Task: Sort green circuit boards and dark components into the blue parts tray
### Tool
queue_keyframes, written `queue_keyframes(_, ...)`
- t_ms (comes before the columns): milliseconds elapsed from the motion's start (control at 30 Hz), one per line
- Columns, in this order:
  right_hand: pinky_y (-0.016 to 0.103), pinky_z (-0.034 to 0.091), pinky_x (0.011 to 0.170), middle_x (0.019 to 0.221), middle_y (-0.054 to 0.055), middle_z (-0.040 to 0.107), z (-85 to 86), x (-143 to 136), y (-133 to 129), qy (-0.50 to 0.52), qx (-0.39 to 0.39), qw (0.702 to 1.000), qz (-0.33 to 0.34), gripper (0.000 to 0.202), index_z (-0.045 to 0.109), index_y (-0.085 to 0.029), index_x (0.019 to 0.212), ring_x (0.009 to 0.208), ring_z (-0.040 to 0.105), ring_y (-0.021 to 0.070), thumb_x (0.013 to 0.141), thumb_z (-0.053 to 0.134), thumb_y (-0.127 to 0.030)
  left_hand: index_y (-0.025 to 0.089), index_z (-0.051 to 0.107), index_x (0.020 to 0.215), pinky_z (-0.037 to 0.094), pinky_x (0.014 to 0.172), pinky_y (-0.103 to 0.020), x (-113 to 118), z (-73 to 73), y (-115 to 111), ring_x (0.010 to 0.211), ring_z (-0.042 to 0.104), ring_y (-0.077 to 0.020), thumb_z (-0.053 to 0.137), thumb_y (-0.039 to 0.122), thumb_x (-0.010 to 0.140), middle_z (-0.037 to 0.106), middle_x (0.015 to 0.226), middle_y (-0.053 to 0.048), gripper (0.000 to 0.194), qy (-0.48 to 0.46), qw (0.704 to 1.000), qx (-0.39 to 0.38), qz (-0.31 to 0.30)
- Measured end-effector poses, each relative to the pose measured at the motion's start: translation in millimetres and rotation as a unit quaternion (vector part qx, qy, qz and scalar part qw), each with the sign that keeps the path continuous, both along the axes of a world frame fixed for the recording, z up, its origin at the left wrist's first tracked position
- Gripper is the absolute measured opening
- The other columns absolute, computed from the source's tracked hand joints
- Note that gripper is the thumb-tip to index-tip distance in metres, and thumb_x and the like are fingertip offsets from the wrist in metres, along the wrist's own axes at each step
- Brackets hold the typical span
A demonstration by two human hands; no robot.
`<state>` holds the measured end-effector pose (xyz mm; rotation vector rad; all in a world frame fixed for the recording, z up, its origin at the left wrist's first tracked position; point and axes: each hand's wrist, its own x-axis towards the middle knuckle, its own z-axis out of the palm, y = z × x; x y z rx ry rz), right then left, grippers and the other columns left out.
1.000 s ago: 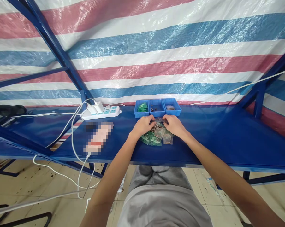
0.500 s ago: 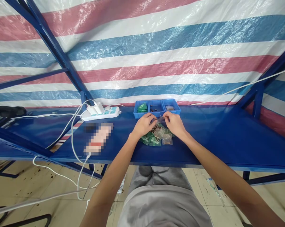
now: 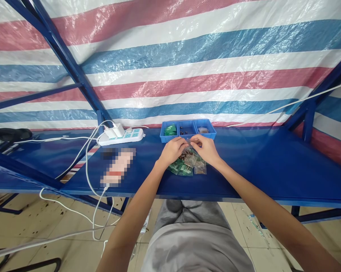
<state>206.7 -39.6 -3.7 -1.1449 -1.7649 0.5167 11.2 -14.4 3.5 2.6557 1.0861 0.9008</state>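
Both hands are close together over a pile of small clear and green packets (image 3: 185, 168) on the blue table. A small clear bag (image 3: 189, 142) is between my fingertips. My left hand (image 3: 173, 150) has its fingers pinched at the bag's left side. On the other side, my right hand (image 3: 205, 148) pinches the bag with thumb and forefinger. Small dark pieces lie among the packets under the hands. Just behind stands a blue three-part tray (image 3: 188, 139), with green packets on the left, a few dark pieces in the middle and clear packets on the right.
A white power strip (image 3: 121, 137) with plugs and white cables lies at the back left. Nearer is a blurred-out pinkish object (image 3: 119, 166) with a cable. Blue metal bars (image 3: 88, 88) rise at the left, and a striped sheet (image 3: 193, 56) hangs behind the table (image 3: 258, 166).
My right hand has moved slightly left, towards my left hand, and the small clear bag has shifted left with it. My left hand is nearly unchanged.
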Motion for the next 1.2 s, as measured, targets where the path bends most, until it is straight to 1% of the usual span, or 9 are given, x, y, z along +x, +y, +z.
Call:
queue_keyframes(167,0.037,0.057,0.078,0.091,0.005,0.075,3.8,-0.7,-1.7,0.001,-0.016,1.0,0.0,0.015,0.068,-0.023,0.092,0.087,0.071,0.0232,0.091,0.056,-0.032,0.02,0.062,0.092,0.047,0.073,-0.029,0.3,2.0,-0.9,0.086,0.063,-0.0203,0.045,0.033,0.104,0.066,0.093,-0.006,0.025,0.004,1.0,-0.004,0.003)
queue_keyframes(300,0.037,0.057,0.074,0.086,0.005,0.074,4.1,1.3,0.1,0.047,-0.049,0.998,0.01,0.017,0.069,-0.022,0.089,0.081,0.071,0.0225,0.091,0.058,-0.036,0.02,0.06,0.093,0.044,0.068,-0.029,0.7,3.4,-2.0,0.083,0.063,-0.0204,0.043,0.035,0.104,0.067,0.091,-0.005,0.026,0.006,1.0,-0.011,0.022)
queue_keyframes(400,0.037,0.058,0.07,0.08,0.005,0.074,-0.4,4.1,4.6,0.098,-0.079,0.992,0.015,0.019,0.068,-0.021,0.088,0.077,0.071,0.0234,0.088,0.062,-0.04,0.021,0.058,0.107,0.045,0.066,-0.028,0.2,2.2,-1.9,0.08,0.063,-0.0203,0.048,0.038,0.102,0.065,0.088,-0.004,0.021,-0.004,0.999,-0.017,0.028)
queue_keyframes(533,0.037,0.058,0.066,0.075,0.004,0.073,-5.6,5.7,9.1,0.148,-0.108,0.983,0.016,0.027,0.066,-0.022,0.095,0.075,0.072,0.0246,0.085,0.067,-0.046,0.022,0.049,0.129,0.049,0.073,-0.029,-0.1,1.4,-3.3,0.082,0.063,-0.0191,0.059,0.037,0.097,0.064,0.098,-0.004,0.037,-0.027,0.999,-0.005,0.024)
queue_keyframes(667,0.037,0.058,0.067,0.075,0.002,0.073,-3.3,4.0,7.1,0.165,-0.111,0.98,0.028,0.034,0.059,-0.023,0.11,0.071,0.071,0.0229,0.084,0.068,-0.044,0.023,0.059,0.117,0.05,0.079,-0.029,1.0,3.7,-7.0,0.08,0.061,-0.016,0.054,0.036,0.099,0.062,0.107,-0.005,0.022,-0.022,1.0,0.014,0.006)
queue_keyframes(867,0.035,0.058,0.065,0.081,0.005,0.073,0.9,1.4,2.4,0.122,-0.11,0.986,0.026,0.023,0.062,-0.023,0.103,0.076,0.072,0.0228,0.091,0.057,-0.042,0.023,0.068,0.106,0.05,0.078,-0.029,0.6,3.1,-6.4,0.081,0.061,-0.0158,0.049,0.039,0.102,0.06,0.107,-0.006,0.025,-0.028,0.999,0.038,0.022)
queue_keyframes(1000,0.033,0.056,0.065,0.095,0.007,0.072,-1.4,0.2,2.0,0.057,-0.085,0.995,0.016,0.023,0.063,-0.022,0.103,0.083,0.071,0.0218,0.095,0.043,-0.028,0.022,0.07,0.103,0.05,0.075,-0.028,-1.2,2.0,-4.1,0.085,0.063,-0.0176,0.048,0.038,0.103,0.061,0.104,-0.007,0.027,-0.027,0.998,0.046,0.028)
queue_keyframes(1100,0.033,0.056,0.072,0.103,0.007,0.07,-2.8,-0.7,2.3,0.008,-0.038,0.999,0.01,0.023,0.064,-0.022,0.105,0.088,0.069,0.0214,0.091,0.045,-0.021,0.021,0.069,0.099,0.049,0.075,-0.028,-1.2,2.3,-4.0,0.084,0.062,-0.017,0.047,0.035,0.103,0.062,0.101,-0.006,0.026,-0.042,0.998,0.05,0.024)
queue_keyframes(1200,0.035,0.055,0.075,0.105,0.008,0.067,-3.3,-1.4,2.8,-0.032,0.004,0.999,-0.008,0.018,0.066,-0.021,0.102,0.085,0.068,0.0211,0.092,0.053,-0.027,0.02,0.066,0.098,0.049,0.078,-0.028,0.1,2.6,-4.4,0.085,0.062,-0.0166,0.046,0.032,0.104,0.062,0.098,-0.006,0.024,-0.058,0.997,0.054,0.021)
